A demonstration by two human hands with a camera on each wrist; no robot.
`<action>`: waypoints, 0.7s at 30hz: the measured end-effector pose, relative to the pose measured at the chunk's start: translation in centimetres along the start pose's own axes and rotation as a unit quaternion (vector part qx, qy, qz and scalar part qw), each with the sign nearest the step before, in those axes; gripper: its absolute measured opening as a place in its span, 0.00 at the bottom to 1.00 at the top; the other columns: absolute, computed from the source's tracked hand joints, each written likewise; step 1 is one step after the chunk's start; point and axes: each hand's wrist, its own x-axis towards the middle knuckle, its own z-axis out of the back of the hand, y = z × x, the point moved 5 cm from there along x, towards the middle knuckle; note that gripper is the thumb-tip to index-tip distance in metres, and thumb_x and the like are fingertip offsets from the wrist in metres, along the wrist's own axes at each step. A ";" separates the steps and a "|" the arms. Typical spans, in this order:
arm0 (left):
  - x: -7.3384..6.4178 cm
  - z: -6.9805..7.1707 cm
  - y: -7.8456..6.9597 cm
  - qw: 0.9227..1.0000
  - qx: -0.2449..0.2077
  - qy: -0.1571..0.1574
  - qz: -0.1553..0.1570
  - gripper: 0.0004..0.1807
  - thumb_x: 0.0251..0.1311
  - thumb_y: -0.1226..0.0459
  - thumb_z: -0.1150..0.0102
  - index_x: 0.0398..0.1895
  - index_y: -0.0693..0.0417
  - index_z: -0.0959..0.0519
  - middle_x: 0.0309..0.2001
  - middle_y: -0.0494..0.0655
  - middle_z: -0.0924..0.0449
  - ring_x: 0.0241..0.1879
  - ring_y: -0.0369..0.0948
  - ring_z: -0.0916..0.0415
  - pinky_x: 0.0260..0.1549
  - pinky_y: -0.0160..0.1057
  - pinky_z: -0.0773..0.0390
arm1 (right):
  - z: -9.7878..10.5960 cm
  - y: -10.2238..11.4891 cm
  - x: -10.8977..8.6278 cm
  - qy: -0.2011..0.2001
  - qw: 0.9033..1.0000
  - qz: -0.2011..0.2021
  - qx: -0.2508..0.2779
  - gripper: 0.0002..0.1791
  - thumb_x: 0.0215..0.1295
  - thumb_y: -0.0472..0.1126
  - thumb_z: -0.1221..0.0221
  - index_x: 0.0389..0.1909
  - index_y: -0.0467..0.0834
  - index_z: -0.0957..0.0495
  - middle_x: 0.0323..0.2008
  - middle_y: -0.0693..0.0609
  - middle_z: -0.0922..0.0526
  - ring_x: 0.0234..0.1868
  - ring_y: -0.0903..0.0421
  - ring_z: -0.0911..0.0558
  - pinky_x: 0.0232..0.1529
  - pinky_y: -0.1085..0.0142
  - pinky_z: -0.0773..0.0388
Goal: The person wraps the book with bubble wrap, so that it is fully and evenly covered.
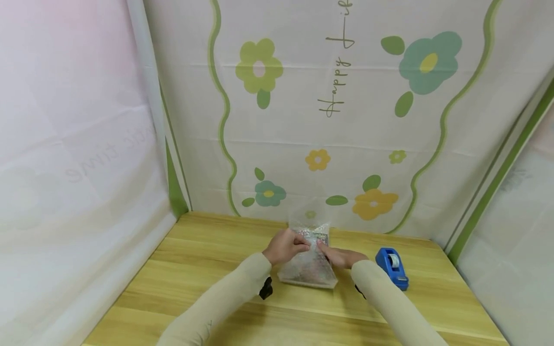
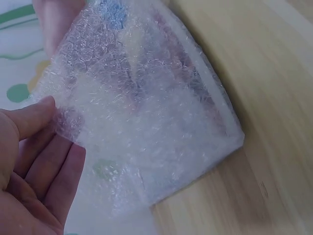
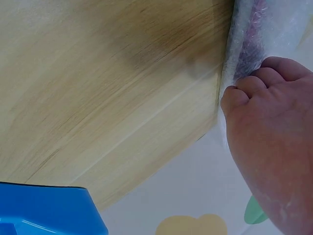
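Observation:
A bubble-wrapped package lies on the table in front of me, its far end rising toward the back cloth. Through the clear bubble wrap, dark, pinkish and blue patches of the thing inside show, blurred. My left hand pinches the edge of the wrap between thumb and fingers, as the left wrist view shows up close. On the other side, my right hand has its fingers curled over the package's side edge. In the right wrist view the knuckles of that hand press against the wrap, its fingertips hidden.
A blue tape dispenser with a roll of tape stands to the right of my right hand. The wooden table ends at a flower-printed cloth hanging behind it. White cloth walls stand at both sides.

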 end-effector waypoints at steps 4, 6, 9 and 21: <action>0.7 -0.5 0.6 0.999 0.005 -0.021 0.025 0.09 0.69 0.64 0.31 0.46 0.59 0.08 0.42 0.50 0.07 0.39 0.41 0.09 0.38 0.32 0.13 | 0.2 -0.3 0.1 -0.008 1.000 -0.015 -0.008 0.51 0.77 0.78 0.77 0.86 0.47 0.49 0.85 0.38 0.49 0.85 0.33 0.49 0.81 0.30 0.51; 1.0 -0.7 1.0 0.999 0.003 -0.030 0.037 0.09 0.68 0.64 0.31 0.46 0.59 0.08 0.43 0.50 0.07 0.39 0.41 0.09 0.38 0.34 0.12 | 0.2 -0.4 0.1 -0.008 1.000 -0.020 -0.008 0.53 0.76 0.79 0.77 0.86 0.46 0.49 0.85 0.37 0.49 0.85 0.32 0.49 0.80 0.29 0.51; 1.4 -1.2 1.7 0.998 0.002 -0.040 0.057 0.09 0.68 0.64 0.31 0.46 0.57 0.08 0.43 0.49 0.07 0.39 0.41 0.09 0.38 0.35 0.11 | 0.3 -0.5 0.1 -0.007 1.000 -0.020 0.001 0.57 0.72 0.82 0.77 0.86 0.45 0.49 0.85 0.36 0.48 0.84 0.31 0.48 0.80 0.30 0.50; 2.9 -2.5 4.0 0.995 0.039 -0.055 0.072 0.03 0.64 0.64 0.27 0.37 0.52 0.06 0.39 0.46 0.07 0.37 0.40 0.10 0.36 0.35 0.13 | 0.4 -0.4 0.3 0.006 1.000 0.002 0.007 0.48 0.80 0.74 0.77 0.86 0.44 0.49 0.84 0.38 0.46 0.85 0.34 0.47 0.82 0.34 0.49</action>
